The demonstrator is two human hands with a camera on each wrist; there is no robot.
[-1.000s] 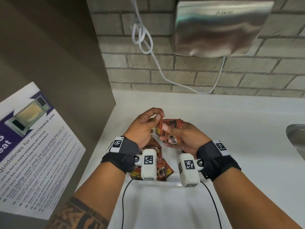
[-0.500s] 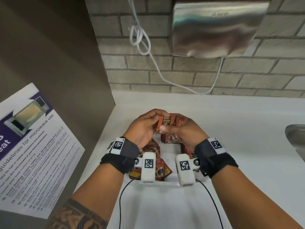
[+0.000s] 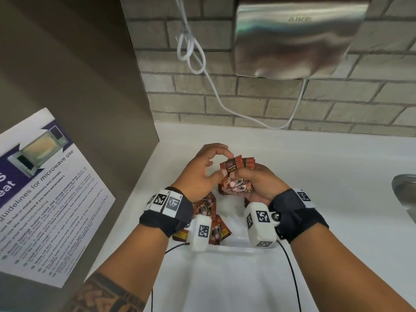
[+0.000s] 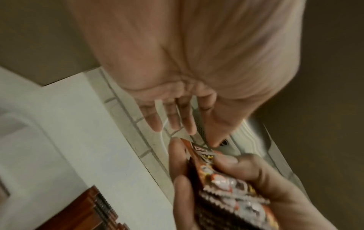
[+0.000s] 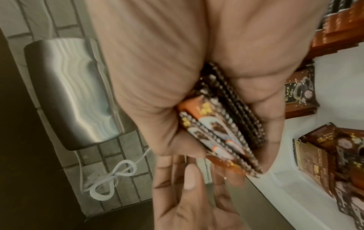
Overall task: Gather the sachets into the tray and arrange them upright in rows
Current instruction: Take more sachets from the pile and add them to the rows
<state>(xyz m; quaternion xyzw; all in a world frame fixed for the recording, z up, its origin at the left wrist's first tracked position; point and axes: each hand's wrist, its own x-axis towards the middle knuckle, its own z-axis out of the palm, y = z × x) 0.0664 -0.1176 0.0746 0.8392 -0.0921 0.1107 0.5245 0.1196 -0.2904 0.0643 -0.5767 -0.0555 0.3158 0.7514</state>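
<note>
My right hand [image 3: 234, 175] grips a stack of brown-and-orange coffee sachets [image 3: 236, 186] on edge above the far end of the white tray [image 3: 236, 247]. The same stack [image 5: 220, 124] shows pressed between thumb and palm in the right wrist view. My left hand [image 3: 221, 162] hovers just left of it with fingers loosely spread. One fingertip [image 4: 214, 142] touches the top edge of the front sachet [image 4: 204, 153]. Several loose sachets [image 3: 208, 211] lie in a heap in the tray under my left wrist. More of them [image 5: 334, 155] lie flat beneath the right hand.
A steel hand dryer [image 3: 292, 37] and its looped white cable [image 3: 191, 52] hang on the brick wall behind. A brown panel with a microwave notice [image 3: 40, 188] walls off the left. A metal sink rim [image 3: 405, 194] sits at the right on the white counter [image 3: 315, 176].
The left hand pinched a single sachet and brought it against the stack in the right hand. Its fingers have now loosened and spread. The right hand kept hold of the stack.
</note>
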